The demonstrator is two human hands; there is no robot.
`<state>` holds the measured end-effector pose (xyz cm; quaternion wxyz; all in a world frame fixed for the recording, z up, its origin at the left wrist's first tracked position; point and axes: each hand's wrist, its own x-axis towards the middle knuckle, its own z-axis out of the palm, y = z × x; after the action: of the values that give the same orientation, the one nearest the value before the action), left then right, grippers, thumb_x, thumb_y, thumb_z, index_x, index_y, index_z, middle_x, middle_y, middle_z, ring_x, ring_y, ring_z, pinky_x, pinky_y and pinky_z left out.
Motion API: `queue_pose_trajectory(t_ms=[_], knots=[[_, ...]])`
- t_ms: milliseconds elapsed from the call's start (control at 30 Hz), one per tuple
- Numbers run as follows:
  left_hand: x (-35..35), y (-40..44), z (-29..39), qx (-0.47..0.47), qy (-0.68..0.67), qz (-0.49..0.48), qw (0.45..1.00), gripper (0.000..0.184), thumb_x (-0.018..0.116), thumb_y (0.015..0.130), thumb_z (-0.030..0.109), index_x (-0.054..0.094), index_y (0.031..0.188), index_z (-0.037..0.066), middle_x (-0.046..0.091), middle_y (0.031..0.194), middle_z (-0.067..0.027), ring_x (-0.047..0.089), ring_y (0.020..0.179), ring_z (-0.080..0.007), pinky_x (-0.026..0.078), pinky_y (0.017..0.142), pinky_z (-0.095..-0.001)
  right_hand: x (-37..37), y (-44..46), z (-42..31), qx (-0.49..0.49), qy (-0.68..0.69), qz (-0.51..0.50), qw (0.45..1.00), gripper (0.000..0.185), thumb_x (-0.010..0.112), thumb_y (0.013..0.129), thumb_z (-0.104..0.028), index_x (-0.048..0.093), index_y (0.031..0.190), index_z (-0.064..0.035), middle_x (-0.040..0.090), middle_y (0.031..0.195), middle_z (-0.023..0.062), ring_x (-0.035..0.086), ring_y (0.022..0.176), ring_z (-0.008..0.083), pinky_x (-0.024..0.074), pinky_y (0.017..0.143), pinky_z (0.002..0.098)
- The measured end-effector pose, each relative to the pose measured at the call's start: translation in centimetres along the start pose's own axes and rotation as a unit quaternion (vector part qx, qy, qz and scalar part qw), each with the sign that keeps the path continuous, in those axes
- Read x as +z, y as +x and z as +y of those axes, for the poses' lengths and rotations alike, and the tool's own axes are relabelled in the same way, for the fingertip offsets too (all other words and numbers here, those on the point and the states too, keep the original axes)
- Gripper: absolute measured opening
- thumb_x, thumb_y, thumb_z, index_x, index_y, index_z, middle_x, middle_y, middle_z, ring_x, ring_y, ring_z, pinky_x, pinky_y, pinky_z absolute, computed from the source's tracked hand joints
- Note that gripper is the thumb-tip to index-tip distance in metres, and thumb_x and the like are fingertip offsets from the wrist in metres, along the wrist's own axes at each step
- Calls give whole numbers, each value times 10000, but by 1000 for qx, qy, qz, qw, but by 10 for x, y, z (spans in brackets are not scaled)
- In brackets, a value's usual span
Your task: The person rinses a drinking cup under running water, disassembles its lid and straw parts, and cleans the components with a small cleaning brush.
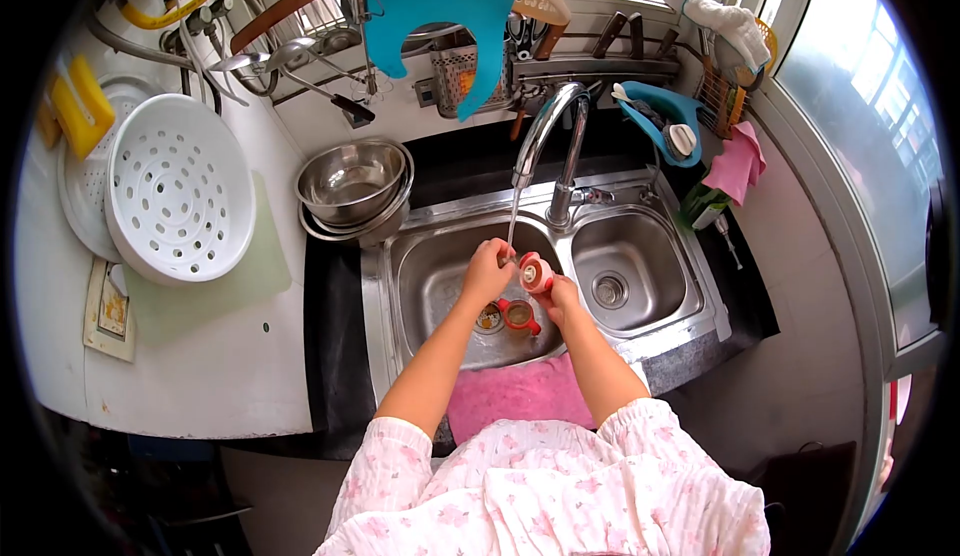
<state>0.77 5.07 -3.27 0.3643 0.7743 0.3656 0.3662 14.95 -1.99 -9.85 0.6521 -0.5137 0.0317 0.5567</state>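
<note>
Water runs from the chrome faucet [572, 146] into the left basin [425, 301] of the steel sink. My right hand [562, 299] holds a small round red-and-pale-pink piece, like a cup lid [534, 275], with its whitish centre showing. Right beside the stream is my left hand [486, 274], its fingers closed together; whatever they hold is too small to make out. Below both hands, a red ring with handle-like lugs [505, 306] lies on the basin floor, next to the drain [488, 320], where yellowish bits show.
Nested steel bowls [352, 184] stand left of the sink. A white colander [180, 191] hangs on the left wall. The right basin [640, 256] adjoins, with a pink cloth [738, 163] beyond it. A pink towel [515, 396] covers the front edge. Knives [610, 34] and utensils hang behind.
</note>
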Motion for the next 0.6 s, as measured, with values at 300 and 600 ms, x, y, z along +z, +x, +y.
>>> queue_pose_trajectory(t_ms=[300,600], knots=[[-4,3,15,-44,0,-56,997,201,665,680,36,537,834,25,592,739,-82,580,656,-178,471,622,-293,-14,8,17,5,-35,-7,999,217,390,883,-58,511,1042,27,593,970,159,626,822,277,559,686,399],[-3,0,-4,-84,-40,-47,995,198,688,676,62,557,820,25,607,732,-79,578,655,-159,471,623,-290,-16,10,22,-6,-51,6,999,185,430,889,-109,531,972,22,597,907,134,621,764,235,558,626,362]])
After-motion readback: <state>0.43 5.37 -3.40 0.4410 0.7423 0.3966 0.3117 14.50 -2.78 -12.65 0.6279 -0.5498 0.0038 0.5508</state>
